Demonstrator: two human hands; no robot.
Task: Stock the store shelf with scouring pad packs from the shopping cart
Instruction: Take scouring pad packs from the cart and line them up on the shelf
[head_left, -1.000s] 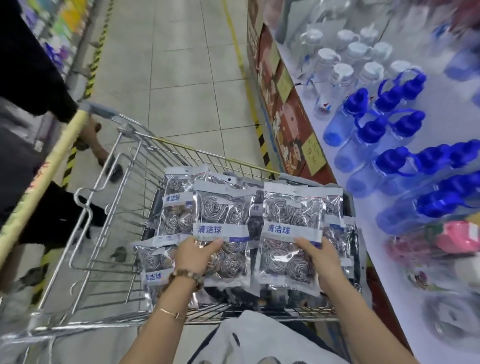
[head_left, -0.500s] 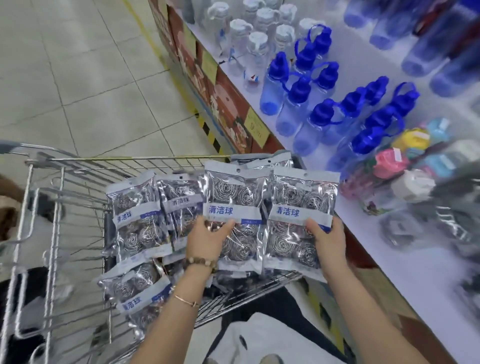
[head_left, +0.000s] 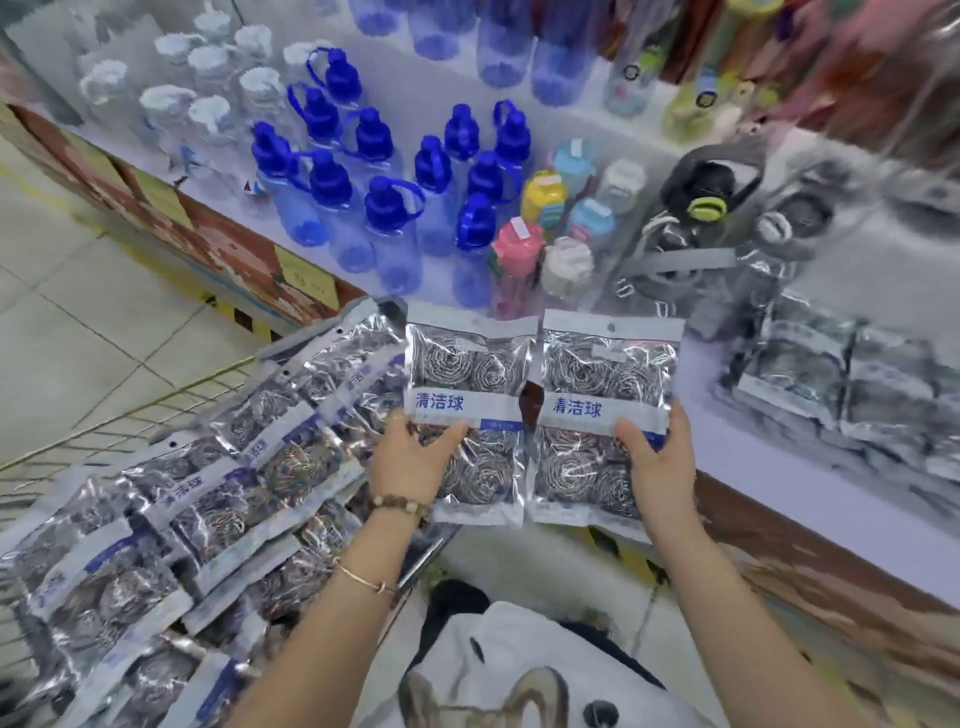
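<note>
My left hand (head_left: 413, 457) grips a clear scouring pad pack (head_left: 467, 364) with a white-and-blue label. My right hand (head_left: 657, 457) grips a second pack (head_left: 605, 374) of the same kind. Both packs are upright, side by side, lifted above the cart and at the front edge of the white store shelf (head_left: 769, 499). Several more packs (head_left: 249, 483) lie heaped in the wire shopping cart (head_left: 130, 415) at the lower left. Further packs (head_left: 841, 379) lie on the shelf at the right, blurred.
Blue-capped water bottles (head_left: 384, 208) and white-capped ones (head_left: 208, 109) crowd the shelf's left and back. Coloured small bottles (head_left: 540, 208) and black lids (head_left: 711, 192) stand behind the held packs. Tiled floor (head_left: 78, 312) lies to the left. My white clothing (head_left: 498, 665) is below.
Both hands lifted the two packs out of the cart and carried them right, toward the shelf. My view turned from the aisle to the shelf; the cart now sits lower left.
</note>
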